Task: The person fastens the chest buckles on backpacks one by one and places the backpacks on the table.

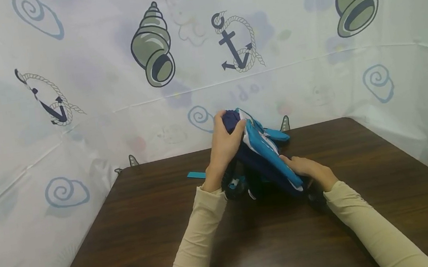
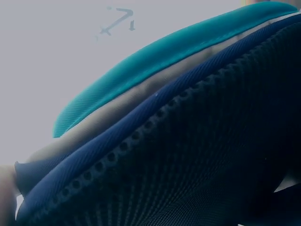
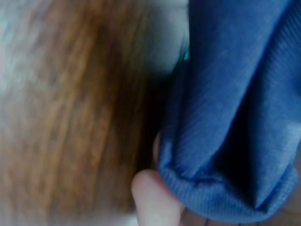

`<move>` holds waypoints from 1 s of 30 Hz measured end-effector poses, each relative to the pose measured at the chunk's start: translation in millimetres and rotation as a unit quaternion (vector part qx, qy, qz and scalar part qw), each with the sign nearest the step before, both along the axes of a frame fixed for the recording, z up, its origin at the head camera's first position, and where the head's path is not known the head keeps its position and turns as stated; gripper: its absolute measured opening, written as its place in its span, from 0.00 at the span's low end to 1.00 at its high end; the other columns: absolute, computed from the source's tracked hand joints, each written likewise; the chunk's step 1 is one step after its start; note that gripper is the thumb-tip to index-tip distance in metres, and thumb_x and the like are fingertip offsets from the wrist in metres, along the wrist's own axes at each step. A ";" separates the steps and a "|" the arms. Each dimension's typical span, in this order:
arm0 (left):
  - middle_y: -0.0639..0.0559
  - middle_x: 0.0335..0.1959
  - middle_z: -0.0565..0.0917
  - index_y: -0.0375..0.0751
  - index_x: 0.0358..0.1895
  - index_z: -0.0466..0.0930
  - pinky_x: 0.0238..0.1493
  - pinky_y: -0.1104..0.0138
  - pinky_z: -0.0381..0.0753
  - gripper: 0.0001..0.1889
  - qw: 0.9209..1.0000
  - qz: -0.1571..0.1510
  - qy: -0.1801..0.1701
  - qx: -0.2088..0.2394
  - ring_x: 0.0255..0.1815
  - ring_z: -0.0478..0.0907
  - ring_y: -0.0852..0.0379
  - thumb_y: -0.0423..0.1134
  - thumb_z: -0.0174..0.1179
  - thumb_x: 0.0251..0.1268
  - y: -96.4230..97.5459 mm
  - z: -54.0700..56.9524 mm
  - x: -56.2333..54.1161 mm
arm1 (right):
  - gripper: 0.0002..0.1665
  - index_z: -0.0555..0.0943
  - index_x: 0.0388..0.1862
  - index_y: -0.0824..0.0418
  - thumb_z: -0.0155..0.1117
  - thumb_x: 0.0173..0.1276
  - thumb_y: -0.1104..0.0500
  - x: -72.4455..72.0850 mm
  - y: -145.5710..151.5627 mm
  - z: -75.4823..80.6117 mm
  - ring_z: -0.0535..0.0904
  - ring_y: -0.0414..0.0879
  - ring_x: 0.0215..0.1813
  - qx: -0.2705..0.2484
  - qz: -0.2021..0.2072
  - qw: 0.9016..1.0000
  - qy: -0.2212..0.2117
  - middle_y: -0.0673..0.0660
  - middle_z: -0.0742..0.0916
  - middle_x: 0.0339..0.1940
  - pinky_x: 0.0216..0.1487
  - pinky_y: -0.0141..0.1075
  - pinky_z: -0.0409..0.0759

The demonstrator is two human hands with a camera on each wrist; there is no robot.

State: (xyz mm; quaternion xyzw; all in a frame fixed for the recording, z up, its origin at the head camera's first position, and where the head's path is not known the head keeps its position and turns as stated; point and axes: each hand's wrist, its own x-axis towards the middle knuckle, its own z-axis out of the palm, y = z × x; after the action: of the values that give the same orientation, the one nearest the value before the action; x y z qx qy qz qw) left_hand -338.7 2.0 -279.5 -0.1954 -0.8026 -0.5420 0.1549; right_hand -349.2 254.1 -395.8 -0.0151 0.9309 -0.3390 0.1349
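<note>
And here we are at the brown tabletop (image 1: 131,240), its far edge running just in front of a shell-and-anchor printed backdrop (image 1: 100,40)! The small blue backpack (image 1: 265,149) is up at a slant over the far half, roughly midway between the left and right edges, its top end overlapping the far edge from the head camera's angle. Plenty of room here: wood stretches wide to the left edge, wide again to the right edge, and broadly toward the near side between two cream sleeves (image 1: 199,236). Over on the left, a turquoise strap (image 1: 196,175) pokes out past the wrist, while dark straps (image 1: 236,190) dangle underneath. Now the grips: the left hand (image 1: 224,143) has the top end firmly, thumb across the front; the right hand (image 1: 307,169) grasps the lower end, thumb against the navy cloth in its wrist view. A turquoise fin-like piece (image 1: 276,134) juts toward the far right corner. As for the container itself, the left wrist view shows its dark mesh panel (image 2: 141,179) up close, and the right one a shadowy hollow (image 3: 240,155) between folds; what lies inside, I can't tell!
</note>
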 end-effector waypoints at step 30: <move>0.42 0.70 0.66 0.44 0.75 0.57 0.59 0.50 0.80 0.36 1.000 -0.009 0.018 -0.011 0.60 0.72 0.45 0.58 0.53 0.71 12.4 1.7 12.9 | 0.48 0.61 0.67 0.77 0.27 0.79 0.34 -1.3 1.0 1.0 0.83 0.67 0.43 0.000 0.011 1.000 -0.002 0.78 0.79 0.52 0.34 0.54 0.86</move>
State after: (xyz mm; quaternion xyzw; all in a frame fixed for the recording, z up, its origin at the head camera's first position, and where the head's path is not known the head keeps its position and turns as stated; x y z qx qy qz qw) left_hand -325.8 14.5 -277.8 -0.2137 -0.8037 -0.5312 0.1619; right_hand -350.6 255.1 -394.8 -0.0246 0.9304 -0.3377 0.1403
